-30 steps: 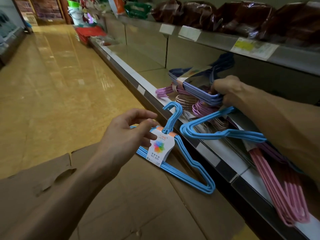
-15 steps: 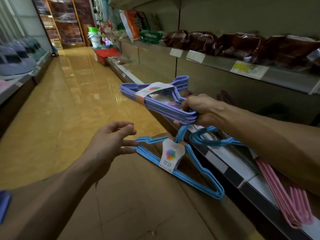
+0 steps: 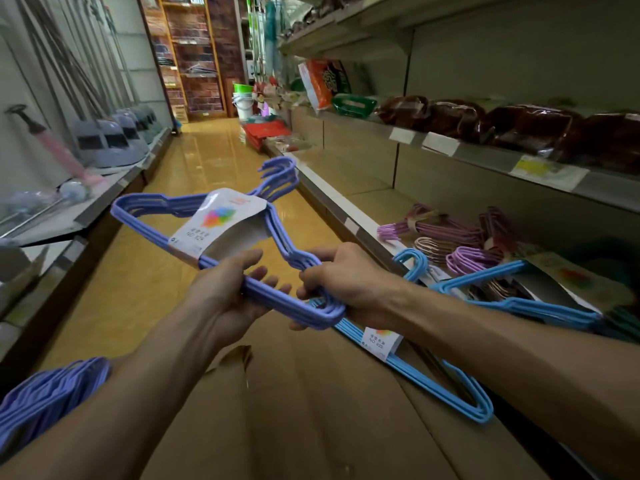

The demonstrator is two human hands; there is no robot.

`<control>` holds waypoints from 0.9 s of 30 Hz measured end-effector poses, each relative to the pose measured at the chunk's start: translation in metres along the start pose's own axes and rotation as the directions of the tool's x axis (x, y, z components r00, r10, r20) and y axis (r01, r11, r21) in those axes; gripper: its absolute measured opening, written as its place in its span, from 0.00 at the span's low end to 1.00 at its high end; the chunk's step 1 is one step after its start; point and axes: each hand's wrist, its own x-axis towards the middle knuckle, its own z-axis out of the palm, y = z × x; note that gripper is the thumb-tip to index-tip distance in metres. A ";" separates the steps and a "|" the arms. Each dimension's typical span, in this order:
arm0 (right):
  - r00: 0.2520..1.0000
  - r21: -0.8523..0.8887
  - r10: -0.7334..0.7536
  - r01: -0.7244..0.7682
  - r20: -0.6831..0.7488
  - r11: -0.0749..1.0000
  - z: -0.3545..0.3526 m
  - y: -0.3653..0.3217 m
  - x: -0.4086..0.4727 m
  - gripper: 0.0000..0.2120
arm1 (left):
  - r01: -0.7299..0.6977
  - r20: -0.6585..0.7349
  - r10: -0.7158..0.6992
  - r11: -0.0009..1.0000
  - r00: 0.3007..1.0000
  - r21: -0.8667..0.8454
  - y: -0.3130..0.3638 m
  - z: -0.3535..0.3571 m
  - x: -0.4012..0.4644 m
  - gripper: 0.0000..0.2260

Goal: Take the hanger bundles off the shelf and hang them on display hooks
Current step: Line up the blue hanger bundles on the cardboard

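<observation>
1. Hands first: I see both hands on one periwinkle-purple plastic hanger bundle (image 3: 221, 244), held out over the aisle, clear of the shelf.
2. My left hand (image 3: 221, 292) grips the bundle's long bottom bar from below, thumb on top and fingers (image 3: 268, 282) curled up beneath it.
3. My right hand (image 3: 341, 282) has its fingers closed round the bundle's near corner, where the shoulder bends into the bar.
4. The bundle lies tilted, hooks pointing away down the aisle, with a white paper label sleeve (image 3: 221, 221) wrapped round its middle.
5. A light-blue plastic hanger bundle (image 3: 433, 379) rests on the brown cardboard sheet (image 3: 294, 410) below my hands, its own white label showing under my right wrist.
6. On the grey metal bottom shelf (image 3: 363, 192) to the right I see another light-blue hanger bundle (image 3: 512, 303), with pinkish-purple hanger bundles (image 3: 440, 230) behind it.
7. More periwinkle hangers (image 3: 52, 396) show at the lower left, beside my left forearm.
8. The shelf above carries dark brown wrapped packages (image 3: 526, 129) and price tags along its edge.
</observation>
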 end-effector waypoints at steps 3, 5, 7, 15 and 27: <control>0.993 -0.123 -0.122 0.120 -0.005 0.985 0.017 0.000 0.000 0.19 | -0.066 -0.081 0.063 0.997 0.995 -0.039 0.004 -0.015 0.007 0.06; 0.982 -0.221 -0.187 0.180 -0.012 0.959 0.026 0.000 -0.002 0.16 | -0.070 -0.046 0.064 0.990 0.997 -0.124 0.007 -0.027 0.009 0.12; 0.983 -0.239 -0.183 0.176 -0.006 0.955 0.032 -0.001 -0.002 0.24 | -0.057 0.021 0.064 0.973 0.998 -0.221 0.011 -0.036 0.009 0.15; 0.996 0.174 -0.003 -0.013 0.091 0.985 0.032 -0.006 0.005 0.32 | -0.040 0.191 0.076 0.982 0.979 -0.185 0.007 -0.071 0.006 0.19; 0.975 0.450 0.089 0.013 -0.203 0.893 -0.026 0.004 0.047 0.26 | -0.054 0.342 0.040 0.998 0.939 0.029 -0.002 -0.100 -0.016 0.18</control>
